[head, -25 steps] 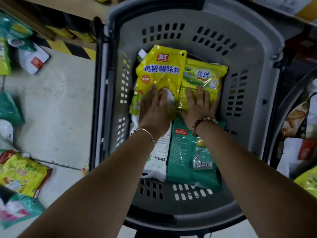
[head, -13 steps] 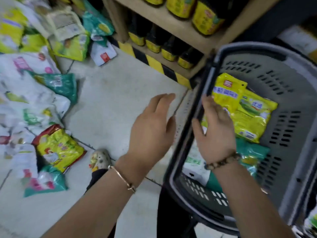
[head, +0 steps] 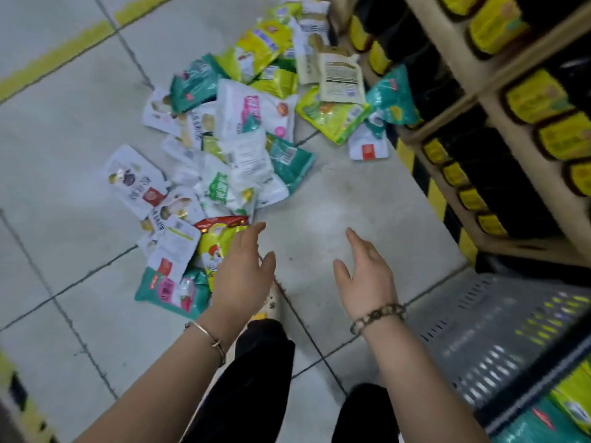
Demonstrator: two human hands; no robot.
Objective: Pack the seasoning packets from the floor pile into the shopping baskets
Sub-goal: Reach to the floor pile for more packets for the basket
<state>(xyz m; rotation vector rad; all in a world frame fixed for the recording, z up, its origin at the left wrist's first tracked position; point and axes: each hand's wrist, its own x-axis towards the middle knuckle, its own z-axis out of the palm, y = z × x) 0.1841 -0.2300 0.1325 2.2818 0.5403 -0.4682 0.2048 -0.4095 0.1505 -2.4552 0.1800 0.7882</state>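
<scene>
Head view, looking down at a tiled floor [head: 335, 203]. Both hands are held out above the floor, well apart and palms down. The left hand [head: 243, 270] is seen with fingers straight and loosely together, nothing held; its fingertips overlap the edge of a yellow packet with a red top [head: 220, 238], though contact cannot be confirmed. The right hand [head: 364, 276] is likewise relaxed and spread, nothing gripped, over bare tile. The pile of seasoning packets [head: 230, 139] is scattered on the floor ahead and to the left, reaching up to the foot of a wooden shelf [head: 499, 75] stocked with dark bottles [head: 537, 100] bearing yellow labels. A teal packet [head: 172, 290] lies nearest the left wrist. The grey shopping basket [head: 499, 340] is partly shown at lower right, with yellow and teal packets visible inside it.
</scene>
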